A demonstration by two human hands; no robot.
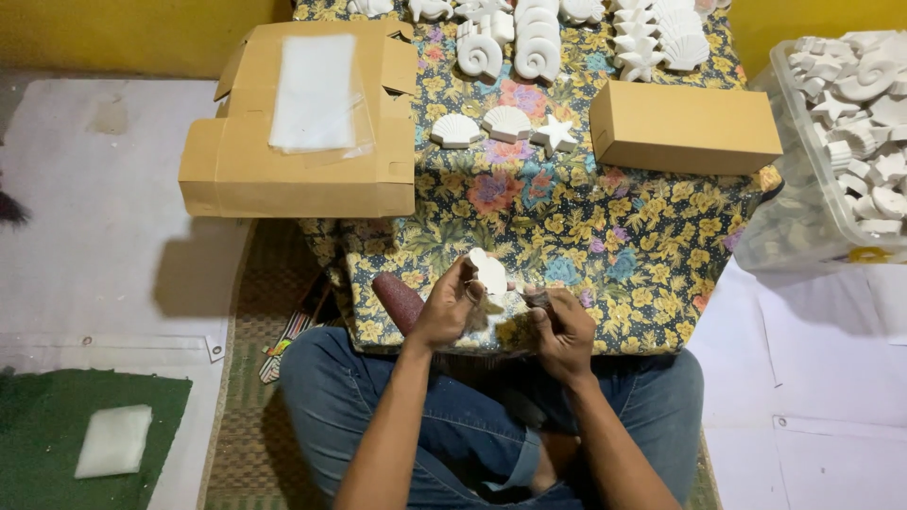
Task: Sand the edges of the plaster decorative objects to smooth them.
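My left hand [446, 307] grips a small white plaster shell piece [488, 272] just above the near edge of a low table covered in floral cloth [567, 227]. My right hand [563, 332] is closed on a small dark tool or scrap of abrasive [537, 298], close to the piece. A roll of dark red sandpaper [397, 300] lies on the cloth beside my left wrist. Two white scallop shells [456, 130] [507, 123] and a white starfish [554, 135] sit in a row further up the table.
An open cardboard box [293, 170] with clear plastic bags [315, 92] on it overhangs the table's left. A closed brown box [684, 127] sits right. Several white snail and shell casts [538, 42] line the far edge. A clear tub [812, 217] of white casts stands right. White foam [114, 440] lies on green mat.
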